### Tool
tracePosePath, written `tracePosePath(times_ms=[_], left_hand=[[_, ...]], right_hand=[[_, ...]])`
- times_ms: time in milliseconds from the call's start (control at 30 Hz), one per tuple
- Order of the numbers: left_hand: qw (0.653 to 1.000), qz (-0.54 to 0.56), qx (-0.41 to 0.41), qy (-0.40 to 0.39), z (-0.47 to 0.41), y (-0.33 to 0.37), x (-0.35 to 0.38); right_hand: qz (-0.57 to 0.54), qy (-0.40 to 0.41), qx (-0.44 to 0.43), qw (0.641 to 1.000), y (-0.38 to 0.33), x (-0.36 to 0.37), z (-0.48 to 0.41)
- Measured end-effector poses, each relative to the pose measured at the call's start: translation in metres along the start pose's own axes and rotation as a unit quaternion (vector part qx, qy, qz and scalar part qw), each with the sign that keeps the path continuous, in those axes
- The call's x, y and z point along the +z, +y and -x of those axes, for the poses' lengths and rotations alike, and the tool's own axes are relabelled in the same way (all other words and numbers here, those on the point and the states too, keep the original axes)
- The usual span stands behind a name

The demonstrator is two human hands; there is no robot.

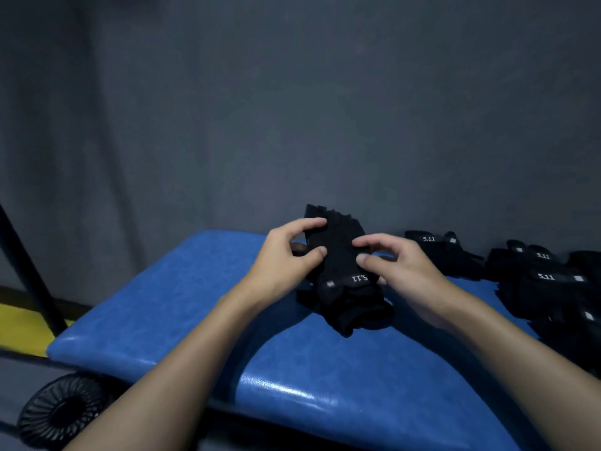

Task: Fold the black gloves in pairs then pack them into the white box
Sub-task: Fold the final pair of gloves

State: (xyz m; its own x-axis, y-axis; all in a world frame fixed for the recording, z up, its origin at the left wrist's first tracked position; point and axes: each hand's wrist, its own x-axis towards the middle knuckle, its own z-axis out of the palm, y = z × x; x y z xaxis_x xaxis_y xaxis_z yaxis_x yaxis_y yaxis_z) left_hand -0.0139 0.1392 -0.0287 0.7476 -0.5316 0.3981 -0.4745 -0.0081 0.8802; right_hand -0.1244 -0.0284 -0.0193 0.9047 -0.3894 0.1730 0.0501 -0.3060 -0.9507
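A pair of black gloves (341, 255) with a "5.11" wrist strap is stacked together and lifted slightly off the blue padded bench (182, 307), fingers pointing away from me. My left hand (286, 255) pinches the pair's left edge between thumb and fingers. My right hand (400, 265) grips its right side the same way. More black gloves (536, 281) lie in a loose pile at the right end of the bench. No white box is in view.
A grey wall rises behind the bench. A small black round fan (61, 411) sits on the floor at the lower left. A dark slanted bar (29, 278) and a yellow floor patch (22, 327) are at the far left.
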Motion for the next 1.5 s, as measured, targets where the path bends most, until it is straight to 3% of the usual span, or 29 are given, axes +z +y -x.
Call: tracePosePath(times_ms=[233,467,700,1100,1233,1367,1433,1500], left_hand=[[0.994,0.029,-0.079,-0.067,0.003,-0.004,0.005],[0.984,-0.079,-0.116,-0.106,0.003,-0.017,0.012],[0.970,-0.204,-0.070,-0.116,0.006,-0.016,0.012],[0.951,-0.264,-0.105,-0.123,0.007,-0.020,0.003],[0.944,-0.299,-0.059,-0.128,0.010,-0.020,0.001],[0.970,-0.195,0.054,-0.138,0.018,-0.009,0.005],[0.958,-0.211,0.084,-0.176,0.024,-0.005,0.005],[0.931,-0.272,0.099,-0.223,0.029,-0.004,0.004]], right_hand=[[0.029,0.010,0.038,0.999,0.006,-0.014,0.008],[0.139,0.012,0.040,0.989,0.020,-0.013,0.005],[0.242,-0.002,0.028,0.970,0.032,-0.010,0.000],[0.217,-0.042,0.025,0.975,0.039,-0.015,0.005],[0.230,-0.057,0.015,0.972,0.042,-0.016,0.005],[0.217,-0.021,-0.089,0.972,0.040,-0.017,0.008],[0.220,-0.013,-0.147,0.964,0.035,-0.023,0.015],[0.259,-0.057,-0.194,0.944,0.032,-0.031,0.022]])
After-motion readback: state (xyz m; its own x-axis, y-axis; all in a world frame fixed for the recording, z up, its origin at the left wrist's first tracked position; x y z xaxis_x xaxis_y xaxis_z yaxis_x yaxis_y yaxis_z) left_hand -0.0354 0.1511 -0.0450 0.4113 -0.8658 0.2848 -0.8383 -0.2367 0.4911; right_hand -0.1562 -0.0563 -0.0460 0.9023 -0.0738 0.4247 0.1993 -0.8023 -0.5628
